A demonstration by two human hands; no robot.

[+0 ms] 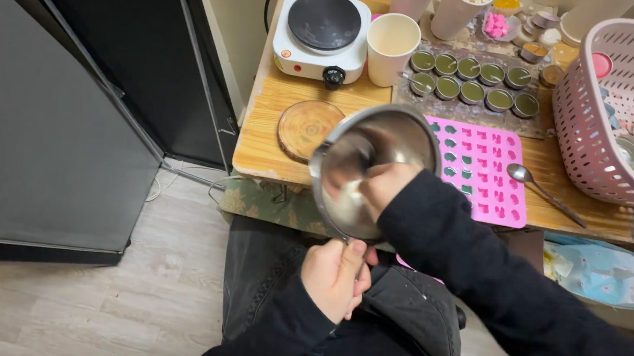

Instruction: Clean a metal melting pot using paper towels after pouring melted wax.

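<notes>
The left hand (333,276) clenches the handle of a steel pot (374,171) tilted mouth-up over the lap — handle running back toward the body — while the right hand (380,187) reaches inside, fingers seemingly curled on something unseen

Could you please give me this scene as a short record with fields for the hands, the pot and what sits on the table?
left hand: grips the pot handle from below
right hand: inside the pot, pressed to its inner wall
pot: steel, tilted toward the camera, held above the table edge
table: wooden
on table: hot plate, wood coaster, pink mould, spoon, tins, cup, pink basket
</notes>
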